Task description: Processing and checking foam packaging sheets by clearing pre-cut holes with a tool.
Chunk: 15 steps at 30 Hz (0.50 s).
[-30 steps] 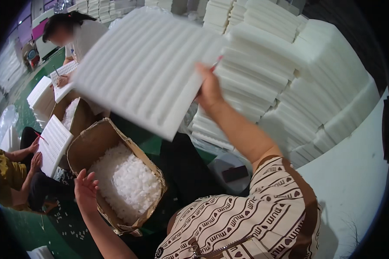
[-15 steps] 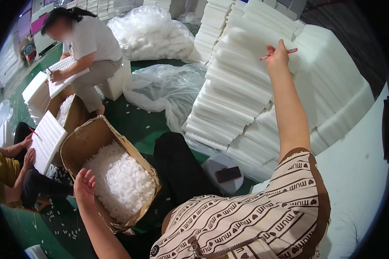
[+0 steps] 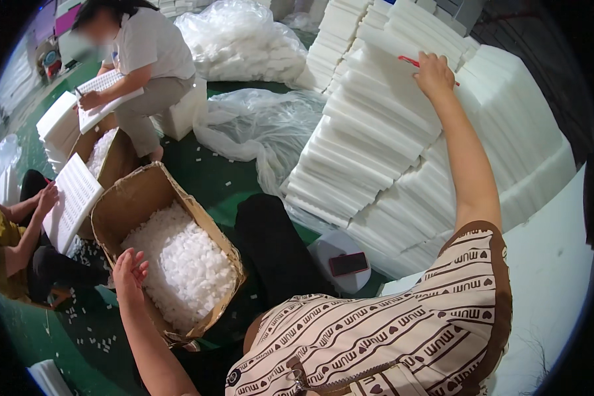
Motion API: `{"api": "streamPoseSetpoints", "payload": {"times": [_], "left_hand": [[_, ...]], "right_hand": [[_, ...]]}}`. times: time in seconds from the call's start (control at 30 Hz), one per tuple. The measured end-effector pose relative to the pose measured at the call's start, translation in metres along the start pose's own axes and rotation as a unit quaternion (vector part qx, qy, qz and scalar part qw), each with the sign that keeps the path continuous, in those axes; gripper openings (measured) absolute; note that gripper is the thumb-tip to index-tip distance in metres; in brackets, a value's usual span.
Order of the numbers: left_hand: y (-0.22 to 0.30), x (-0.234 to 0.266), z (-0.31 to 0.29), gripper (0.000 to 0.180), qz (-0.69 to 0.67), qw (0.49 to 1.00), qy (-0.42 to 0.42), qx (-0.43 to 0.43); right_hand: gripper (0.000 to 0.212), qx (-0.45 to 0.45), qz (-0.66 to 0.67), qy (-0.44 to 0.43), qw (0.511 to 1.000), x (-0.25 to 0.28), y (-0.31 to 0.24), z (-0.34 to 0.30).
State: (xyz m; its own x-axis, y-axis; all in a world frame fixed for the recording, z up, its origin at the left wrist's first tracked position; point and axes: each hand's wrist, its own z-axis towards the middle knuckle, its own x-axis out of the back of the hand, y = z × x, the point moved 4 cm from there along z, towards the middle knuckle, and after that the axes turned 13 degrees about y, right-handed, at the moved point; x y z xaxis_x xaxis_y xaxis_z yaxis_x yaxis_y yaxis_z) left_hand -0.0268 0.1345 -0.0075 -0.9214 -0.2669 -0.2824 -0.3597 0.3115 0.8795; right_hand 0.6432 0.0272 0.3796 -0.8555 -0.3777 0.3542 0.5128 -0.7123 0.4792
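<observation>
My right hand [image 3: 435,76] is stretched out to the far right over a tall stack of white foam sheets [image 3: 376,125]. Its fingers are closed around a thin red pen-like tool [image 3: 409,61], whose ends stick out on both sides. Whether the fingertips touch a sheet I cannot tell. My left hand [image 3: 131,269] is held palm up at the left side of a cardboard box [image 3: 129,201], its fingers loosely bent, apart and holding nothing. Small white foam pieces [image 3: 188,261] fill much of that box.
Two people sit at the left, each with a perforated white sheet [image 3: 74,198]. A second box [image 3: 119,158] stands between them. Clear plastic film [image 3: 244,122] and a full bag [image 3: 237,46] lie beyond. A phone [image 3: 348,264] rests on a round white stool [image 3: 327,247].
My right hand has turned over and moved slightly right, fingers now bent toward the sheets. My left hand stays by the box. The near person's hand has moved up along their sheet.
</observation>
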Motion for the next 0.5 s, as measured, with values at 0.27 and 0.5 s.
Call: {"api": "streamPoseSetpoints", "payload": {"times": [0.27, 0.5], "left_hand": [[-0.012, 0.005, 0.003, 0.028, 0.013, 1.000, 0.011, 0.018], [-0.024, 0.009, 0.011, 0.029, 0.022, 0.999, 0.018, 0.024]], "right_hand": [[0.025, -0.037, -0.005, -0.095, 0.995, -0.034, 0.053, 0.015], [0.041, 0.015, 0.003, -0.083, 0.996, -0.034, 0.031, 0.004]]}}
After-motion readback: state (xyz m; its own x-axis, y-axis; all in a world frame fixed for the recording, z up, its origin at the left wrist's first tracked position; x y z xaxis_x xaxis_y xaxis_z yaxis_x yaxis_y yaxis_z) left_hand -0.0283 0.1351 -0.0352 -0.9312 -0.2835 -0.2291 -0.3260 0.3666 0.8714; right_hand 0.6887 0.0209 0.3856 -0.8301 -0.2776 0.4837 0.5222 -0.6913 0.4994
